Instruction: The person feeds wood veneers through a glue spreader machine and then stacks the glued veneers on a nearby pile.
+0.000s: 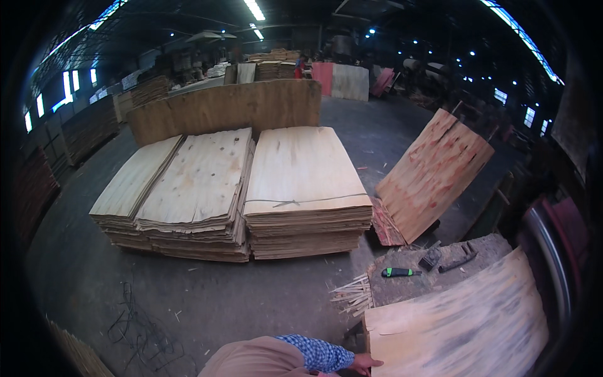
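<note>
My left hand (364,364), in a blue checked sleeve, reaches in from the lower edge and grips the left edge of a wood veneer sheet (461,323). The thumb side shows; the other fingers are mostly hidden. Pale wood with dark grey streaks makes up the sheet, which lies across the near part of a rough, debris-covered work surface (402,289). On that surface, beyond the sheet, rest a green-and-black knife-like hand tool (400,272) and a small dark block (431,259). A sliver of skin at the lower edge may be my right hand; its fingers do not show.
Three stacks of veneer sheets stand on the floor ahead, the right one (304,166) tied with a cord. A wide wooden board (226,107) rises behind them. A red-stained sheet (436,176) leans at right, near a metal roller (549,251). Tangled cord (141,333) lies at left.
</note>
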The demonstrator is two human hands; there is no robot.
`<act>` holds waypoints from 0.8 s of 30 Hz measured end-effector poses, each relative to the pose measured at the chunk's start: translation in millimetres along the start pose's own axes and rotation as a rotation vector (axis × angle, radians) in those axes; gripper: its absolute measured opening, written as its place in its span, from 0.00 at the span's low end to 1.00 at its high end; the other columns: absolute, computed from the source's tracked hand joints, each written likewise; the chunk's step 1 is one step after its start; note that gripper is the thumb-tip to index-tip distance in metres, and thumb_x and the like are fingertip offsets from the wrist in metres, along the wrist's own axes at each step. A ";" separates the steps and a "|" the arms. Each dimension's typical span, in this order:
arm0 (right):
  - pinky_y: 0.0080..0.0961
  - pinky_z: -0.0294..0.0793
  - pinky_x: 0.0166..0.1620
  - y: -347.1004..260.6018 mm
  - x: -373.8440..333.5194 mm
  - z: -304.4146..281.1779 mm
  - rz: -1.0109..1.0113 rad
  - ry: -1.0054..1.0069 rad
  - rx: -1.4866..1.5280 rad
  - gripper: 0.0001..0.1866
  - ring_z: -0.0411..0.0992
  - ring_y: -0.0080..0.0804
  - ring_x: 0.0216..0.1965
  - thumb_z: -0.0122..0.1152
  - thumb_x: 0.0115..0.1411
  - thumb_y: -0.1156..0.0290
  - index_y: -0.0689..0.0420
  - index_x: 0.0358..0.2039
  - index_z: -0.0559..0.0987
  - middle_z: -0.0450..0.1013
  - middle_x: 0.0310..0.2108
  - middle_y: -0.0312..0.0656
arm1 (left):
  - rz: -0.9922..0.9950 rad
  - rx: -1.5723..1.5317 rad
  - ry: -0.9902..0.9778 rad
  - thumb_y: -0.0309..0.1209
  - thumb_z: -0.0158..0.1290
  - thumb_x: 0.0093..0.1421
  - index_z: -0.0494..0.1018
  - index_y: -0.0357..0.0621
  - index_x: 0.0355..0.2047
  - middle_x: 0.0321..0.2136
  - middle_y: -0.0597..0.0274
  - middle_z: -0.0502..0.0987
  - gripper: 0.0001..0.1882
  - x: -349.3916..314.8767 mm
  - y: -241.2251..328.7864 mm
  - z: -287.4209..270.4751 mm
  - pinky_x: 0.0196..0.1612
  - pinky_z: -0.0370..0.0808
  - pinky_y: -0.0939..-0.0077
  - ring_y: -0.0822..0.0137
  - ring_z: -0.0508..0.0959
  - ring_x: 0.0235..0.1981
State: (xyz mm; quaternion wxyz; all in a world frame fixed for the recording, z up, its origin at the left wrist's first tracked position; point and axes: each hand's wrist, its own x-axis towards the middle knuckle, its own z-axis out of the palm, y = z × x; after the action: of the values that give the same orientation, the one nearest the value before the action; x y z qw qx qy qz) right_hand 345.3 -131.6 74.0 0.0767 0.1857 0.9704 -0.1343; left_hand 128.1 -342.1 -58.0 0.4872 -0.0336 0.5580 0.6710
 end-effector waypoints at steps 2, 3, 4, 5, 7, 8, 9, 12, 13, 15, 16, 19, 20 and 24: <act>0.46 0.50 0.68 -3.4 -0.4 0.1 0.007 -0.009 -0.001 0.41 0.51 0.57 0.67 0.64 0.56 0.52 0.62 0.64 0.63 0.56 0.66 0.57 | -0.019 0.028 0.000 0.46 0.52 0.65 0.77 0.36 0.42 0.31 0.55 0.81 0.22 2.7 -3.6 -3.0 0.24 0.74 0.79 0.70 0.79 0.25; 0.46 0.50 0.68 -2.6 -2.4 3.2 0.007 -0.005 -0.003 0.41 0.51 0.57 0.67 0.64 0.56 0.52 0.62 0.64 0.63 0.56 0.65 0.57 | -0.015 0.021 0.001 0.46 0.52 0.65 0.76 0.36 0.43 0.31 0.56 0.80 0.22 -0.2 -3.1 -3.9 0.25 0.75 0.78 0.69 0.79 0.26; 0.46 0.50 0.68 -2.6 -5.4 6.5 0.010 0.000 -0.002 0.41 0.52 0.57 0.67 0.65 0.55 0.52 0.63 0.64 0.64 0.57 0.65 0.57 | -0.012 0.017 -0.001 0.46 0.52 0.65 0.75 0.36 0.44 0.31 0.56 0.80 0.23 -4.2 -2.7 -4.2 0.25 0.75 0.78 0.68 0.79 0.26; 0.46 0.51 0.68 -2.8 -7.9 8.0 0.001 0.023 0.001 0.41 0.52 0.57 0.67 0.65 0.55 0.52 0.63 0.63 0.64 0.57 0.65 0.58 | -0.010 0.013 -0.005 0.46 0.52 0.65 0.75 0.36 0.45 0.31 0.57 0.80 0.23 -6.5 -2.3 -3.4 0.26 0.76 0.77 0.68 0.79 0.27; 0.47 0.52 0.67 -5.2 -19.8 13.4 0.014 0.076 0.014 0.40 0.54 0.58 0.66 0.65 0.55 0.52 0.63 0.62 0.66 0.59 0.64 0.59 | 0.025 -0.007 -0.037 0.52 0.49 0.65 0.75 0.45 0.46 0.33 0.64 0.81 0.23 10.6 -17.6 -11.4 0.26 0.73 0.79 0.71 0.79 0.27; 0.47 0.53 0.67 -1.3 -25.3 17.7 0.013 0.091 0.006 0.40 0.55 0.58 0.65 0.65 0.55 0.52 0.63 0.62 0.66 0.59 0.63 0.60 | 0.028 -0.004 -0.077 0.54 0.47 0.65 0.76 0.50 0.46 0.34 0.68 0.81 0.24 21.1 -24.0 -6.6 0.26 0.72 0.80 0.72 0.79 0.27; 0.47 0.54 0.67 8.4 -34.4 24.6 0.074 0.112 0.002 0.40 0.56 0.59 0.65 0.65 0.55 0.51 0.64 0.61 0.67 0.60 0.63 0.61 | -0.017 0.089 -0.152 0.54 0.47 0.66 0.76 0.46 0.46 0.34 0.65 0.81 0.25 10.3 -1.6 8.1 0.26 0.73 0.82 0.72 0.80 0.27; 0.47 0.55 0.66 22.2 -64.3 34.6 0.219 0.140 0.071 0.44 0.55 0.61 0.65 0.68 0.52 0.49 0.63 0.62 0.65 0.58 0.63 0.64 | -0.392 0.200 -0.157 0.53 0.47 0.66 0.75 0.28 0.42 0.34 0.52 0.82 0.32 5.8 19.7 34.4 0.30 0.79 0.83 0.73 0.81 0.31; 0.49 0.61 0.61 8.4 -30.8 32.9 0.016 0.171 0.002 0.42 0.60 0.57 0.62 0.65 0.51 0.45 0.59 0.60 0.68 0.62 0.61 0.58 | -0.381 -0.049 -0.243 0.52 0.47 0.67 0.76 0.32 0.44 0.37 0.51 0.82 0.29 29.4 -17.3 -31.5 0.34 0.80 0.80 0.71 0.82 0.32; 0.50 0.66 0.57 3.5 14.6 44.7 -0.191 0.220 -0.049 0.38 0.64 0.52 0.60 0.58 0.55 0.40 0.52 0.59 0.70 0.64 0.62 0.47 | 0.114 -0.038 0.057 0.39 0.41 0.71 0.56 0.40 0.63 0.48 0.48 0.77 0.25 -38.1 23.9 -59.1 0.38 0.82 0.69 0.52 0.81 0.43; 0.50 0.62 0.60 -4.2 12.5 23.7 -0.147 0.174 -0.020 0.37 0.60 0.51 0.63 0.55 0.58 0.41 0.52 0.61 0.68 0.61 0.64 0.46 | -0.055 -0.053 0.016 0.43 0.46 0.68 0.63 0.38 0.56 0.41 0.52 0.78 0.24 -18.0 10.9 -85.7 0.33 0.79 0.72 0.58 0.80 0.36; 0.50 0.57 0.62 23.8 -32.8 29.9 0.122 0.179 0.003 0.38 0.55 0.50 0.66 0.56 0.57 0.41 0.51 0.62 0.66 0.58 0.66 0.46 | -0.132 -0.022 -0.049 0.47 0.52 0.66 0.69 0.36 0.51 0.35 0.54 0.79 0.26 36.7 -11.7 -64.8 0.32 0.78 0.73 0.62 0.79 0.31; 0.50 0.57 0.62 30.3 -51.6 26.9 0.187 0.174 -0.027 0.38 0.55 0.50 0.66 0.56 0.57 0.42 0.51 0.62 0.66 0.58 0.66 0.45 | -0.086 -0.001 -0.066 0.47 0.51 0.66 0.68 0.36 0.52 0.36 0.53 0.79 0.26 38.1 -14.1 -49.5 0.34 0.79 0.73 0.61 0.79 0.32; 0.50 0.56 0.63 30.2 -90.7 39.7 0.402 0.251 -0.045 0.41 0.52 0.51 0.67 0.59 0.56 0.43 0.50 0.64 0.63 0.54 0.67 0.48 | -0.152 -0.011 -0.143 0.52 0.50 0.66 0.67 0.35 0.53 0.37 0.50 0.78 0.30 26.9 -7.8 -51.0 0.40 0.78 0.71 0.60 0.78 0.36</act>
State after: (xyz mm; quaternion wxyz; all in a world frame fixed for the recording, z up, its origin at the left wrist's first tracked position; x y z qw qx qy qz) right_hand 444.1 -146.8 47.3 -0.0151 0.3886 0.9186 -0.0707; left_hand 94.0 -366.2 -98.6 0.5751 -0.0306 0.5138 0.6359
